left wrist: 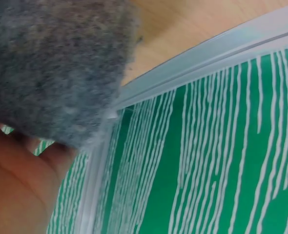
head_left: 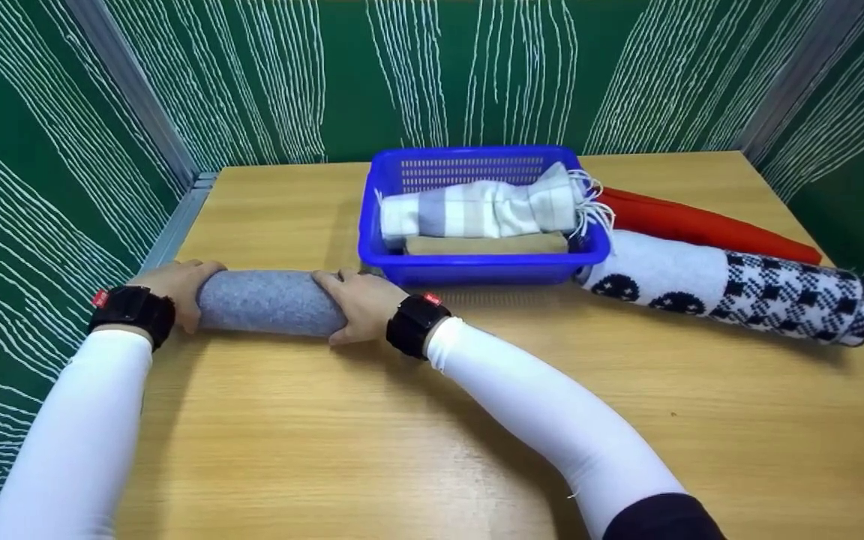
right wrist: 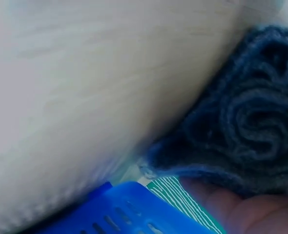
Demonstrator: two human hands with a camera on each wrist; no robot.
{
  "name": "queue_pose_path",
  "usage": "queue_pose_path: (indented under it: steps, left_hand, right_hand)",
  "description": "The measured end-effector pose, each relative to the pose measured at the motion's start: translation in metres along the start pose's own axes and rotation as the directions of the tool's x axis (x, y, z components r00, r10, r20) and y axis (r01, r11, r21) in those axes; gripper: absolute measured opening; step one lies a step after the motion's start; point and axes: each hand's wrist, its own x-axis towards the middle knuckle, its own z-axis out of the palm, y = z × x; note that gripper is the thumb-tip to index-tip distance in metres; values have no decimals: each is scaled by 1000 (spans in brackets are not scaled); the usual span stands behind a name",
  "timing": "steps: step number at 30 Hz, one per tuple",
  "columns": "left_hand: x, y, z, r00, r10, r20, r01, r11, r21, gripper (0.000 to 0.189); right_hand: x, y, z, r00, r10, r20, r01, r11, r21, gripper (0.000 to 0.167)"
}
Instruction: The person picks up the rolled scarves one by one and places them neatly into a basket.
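Note:
A grey scarf [head_left: 271,302], rolled into a thick tube, lies crosswise at the left of the table. At its left end my left hand [head_left: 175,291] grips it, with fingers over the far side and the thumb near me. My right hand [head_left: 361,306] holds the other end in the same way, close by the basket's front left corner. From the left wrist, fingers [left wrist: 24,158] show along the edge of the fuzzy grey cloth [left wrist: 61,63]. The right wrist view looks into the spiral end of the roll [right wrist: 256,126], with fingers [right wrist: 232,207] against it.
A blue plastic basket [head_left: 484,271] stands at the back middle, holding a rolled plaid scarf [head_left: 477,210] with fringe and a tan roll [head_left: 488,245]. To its right lie a red roll [head_left: 702,221] and a black-and-white patterned roll [head_left: 732,285]. Green walls with white lines [head_left: 477,82] enclose the table.

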Motion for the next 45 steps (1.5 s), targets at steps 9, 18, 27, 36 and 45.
queue_pose_path:
  steps: [9, 18, 27, 36, 45]
  left_hand:
    - [6, -11, 5, 996, 41, -78, -39, 999, 30, 71]
    - [0, -9, 5, 995, 47, -90, -46, 999, 15, 63]
    - [-1, -9, -3, 993, 44, -108, -40, 998, 43, 61]
    - [-8, -5, -17, 987, 53, -148, -44, 997, 66, 57]
    - [-11, -2, -32, 987, 30, -155, -24, 999, 38, 60]
  right_hand:
    - [-2, 0, 1, 999, -14, -51, 16, 999, 42, 99]
    - [-6, -7, 1, 997, -22, -79, 23, 1000, 9, 94]
    - [-9, -12, -5, 994, -32, -106, 31, 999, -16, 93]
    - [-14, -23, -16, 990, -33, -134, 24, 998, -63, 90]
    - [-18, -33, -30, 988, -17, -152, 8, 998, -61, 85]
